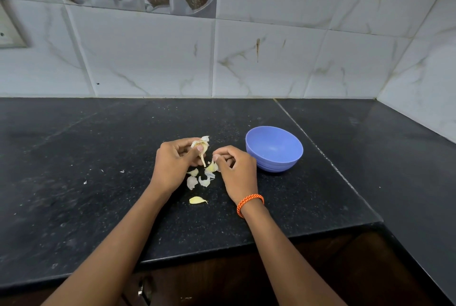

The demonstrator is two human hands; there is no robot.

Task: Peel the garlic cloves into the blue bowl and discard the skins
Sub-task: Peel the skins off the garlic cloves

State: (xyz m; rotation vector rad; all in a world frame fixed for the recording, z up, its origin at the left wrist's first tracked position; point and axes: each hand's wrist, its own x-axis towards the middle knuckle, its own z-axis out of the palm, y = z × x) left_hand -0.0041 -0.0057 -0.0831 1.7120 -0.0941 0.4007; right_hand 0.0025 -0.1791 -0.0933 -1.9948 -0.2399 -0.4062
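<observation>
At a black stone counter (98,157), your left hand (172,167) curls around the remains of a garlic bulb (201,145), thumb pressed against its papery side, the dry stem hanging below your fingers. Your right hand (237,170), an orange braided band (249,204) at the wrist, pinches a single clove (211,167) between thumb and fingertips, just beside the bulb and low over the counter. Whether that clove touches the surface cannot be told.

Under and between your hands, a small scatter of pale skins (197,181) lies on the counter, roughly midway between the back wall and the front edge. A lone yellowish clove (197,200) rests nearer the front edge, apart from the skins and between your two wrists.

The blue bowl (274,149) stands upright to the right of your right hand, close to it, near the seam where the counter meets its right-hand section. Nothing can be made out on the part of its inside that shows.

Marbled white tiles (271,58) back the counter, with a switch plate (9,31) at the far left.
</observation>
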